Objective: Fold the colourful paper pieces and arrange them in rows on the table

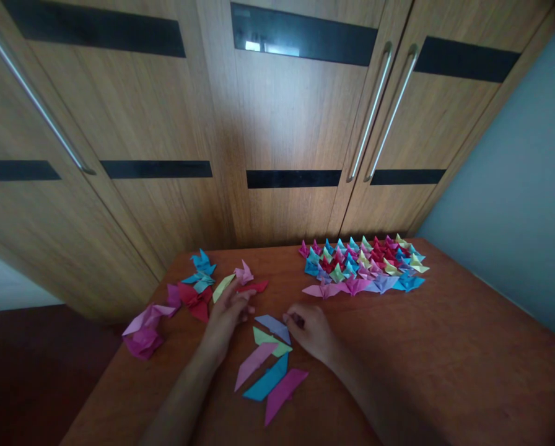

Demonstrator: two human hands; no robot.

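Wooden table [445, 371] under folded papers [363, 265]

lavender folded paper piece [274, 326], flat on table, beside green piece [269, 341]

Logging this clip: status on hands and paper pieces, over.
Left hand flat on table, fingertips at red folded piece. Right hand curled, pinching lavender folded strip. Four more strips lie between the forearms. Nothing obstructing.

Dim, soft daylight, glare on dark panel [300, 34], wide-angle edge distortion
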